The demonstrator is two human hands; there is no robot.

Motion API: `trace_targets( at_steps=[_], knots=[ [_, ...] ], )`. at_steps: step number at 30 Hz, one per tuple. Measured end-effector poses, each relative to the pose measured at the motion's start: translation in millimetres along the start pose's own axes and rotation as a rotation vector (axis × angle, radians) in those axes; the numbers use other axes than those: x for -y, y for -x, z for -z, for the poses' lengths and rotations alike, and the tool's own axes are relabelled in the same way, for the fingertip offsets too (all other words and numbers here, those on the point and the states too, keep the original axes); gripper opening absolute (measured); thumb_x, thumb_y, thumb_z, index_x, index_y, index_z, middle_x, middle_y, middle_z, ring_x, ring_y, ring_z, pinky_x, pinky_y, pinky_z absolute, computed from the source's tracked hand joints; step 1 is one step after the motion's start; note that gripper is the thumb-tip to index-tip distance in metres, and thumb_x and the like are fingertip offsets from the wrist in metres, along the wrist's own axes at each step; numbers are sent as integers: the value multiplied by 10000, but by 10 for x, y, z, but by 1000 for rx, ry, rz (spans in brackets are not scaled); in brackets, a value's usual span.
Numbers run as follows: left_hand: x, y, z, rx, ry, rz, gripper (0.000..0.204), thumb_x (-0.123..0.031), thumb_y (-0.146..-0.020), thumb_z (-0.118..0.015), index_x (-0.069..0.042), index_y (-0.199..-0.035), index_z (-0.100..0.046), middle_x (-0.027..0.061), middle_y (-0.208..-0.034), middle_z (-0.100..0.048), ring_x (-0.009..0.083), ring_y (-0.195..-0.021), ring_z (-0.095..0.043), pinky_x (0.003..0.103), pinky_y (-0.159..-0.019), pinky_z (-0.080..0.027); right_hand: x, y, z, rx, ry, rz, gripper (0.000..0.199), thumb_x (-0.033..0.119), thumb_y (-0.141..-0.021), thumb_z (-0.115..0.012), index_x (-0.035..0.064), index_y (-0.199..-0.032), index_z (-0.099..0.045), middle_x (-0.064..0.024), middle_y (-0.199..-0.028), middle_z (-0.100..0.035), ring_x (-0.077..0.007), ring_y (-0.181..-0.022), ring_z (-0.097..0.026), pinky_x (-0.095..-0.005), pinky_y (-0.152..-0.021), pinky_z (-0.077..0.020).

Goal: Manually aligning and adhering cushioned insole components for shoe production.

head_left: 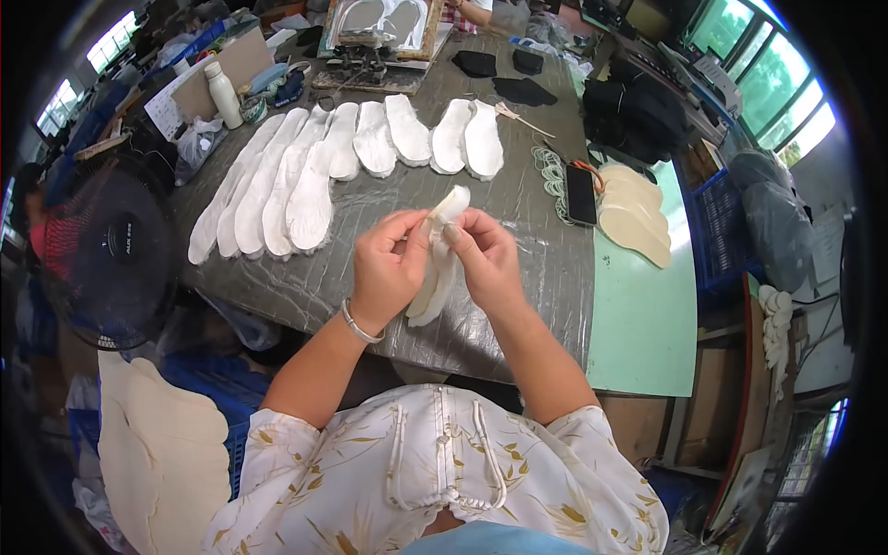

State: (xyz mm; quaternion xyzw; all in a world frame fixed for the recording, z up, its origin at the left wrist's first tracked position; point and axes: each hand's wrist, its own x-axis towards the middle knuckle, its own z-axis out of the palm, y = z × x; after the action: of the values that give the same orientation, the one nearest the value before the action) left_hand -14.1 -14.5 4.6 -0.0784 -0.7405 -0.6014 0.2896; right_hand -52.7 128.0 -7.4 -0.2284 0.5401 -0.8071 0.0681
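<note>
Both hands up over the near edge of the grey wrapped worktable (518, 277). From my feed, the left hand (387, 268) is closed around a white insole (442, 264), thumb and forefinger pinched tight on its edge; a bracelet (359, 326) sits on that wrist. The right hand (487, 259) is closed on the same insole from the other side, fingertips pressing near its upper part. The insole stands roughly upright between the two hands, toe end poking above the fingers, heel end hanging below the palms (it may be two layers pressed together; I cannot tell).

Counts on the table:
- A row of white insoles (310, 190) beyond the hands: about six long overlapping ones on the left, then five shorter ones further back, as best I can count.
- A stack of cream insoles (634, 217) at right, on the green surface (647, 324); exact number hidden by overlap.
- One black phone (581, 194) just beside that stack.
- One white bottle (222, 95) far left.
- One black fan (116, 254) off the table's left edge.
</note>
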Motion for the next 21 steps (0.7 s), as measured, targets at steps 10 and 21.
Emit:
trace_targets(
  at_steps=[10, 21],
  knots=[
    [-86, -64, -29, 10, 101, 53, 151, -49, -944, -601, 58, -1011, -684, 96, -1019, -684, 124, -841, -656, 257, -706, -563, 118, -14, 156, 25, 157, 171, 310, 124, -884, -692, -3, -1131, -555, -26, -1021, -609, -120, -916, -588, -269, -862, -477],
    [-108, -30, -178, 63, -160, -289, 130, 24, -837, -650, 9, -962, -678, 129, -985, -694, 221, -803, -688, 294, -676, -552, 509, -82, 320, 122, 354, -75, 204, 186, -891, -717, -1, -833, -660, 15, -733, -603, -50, -705, -522, -235, -611, -436]
  ],
)
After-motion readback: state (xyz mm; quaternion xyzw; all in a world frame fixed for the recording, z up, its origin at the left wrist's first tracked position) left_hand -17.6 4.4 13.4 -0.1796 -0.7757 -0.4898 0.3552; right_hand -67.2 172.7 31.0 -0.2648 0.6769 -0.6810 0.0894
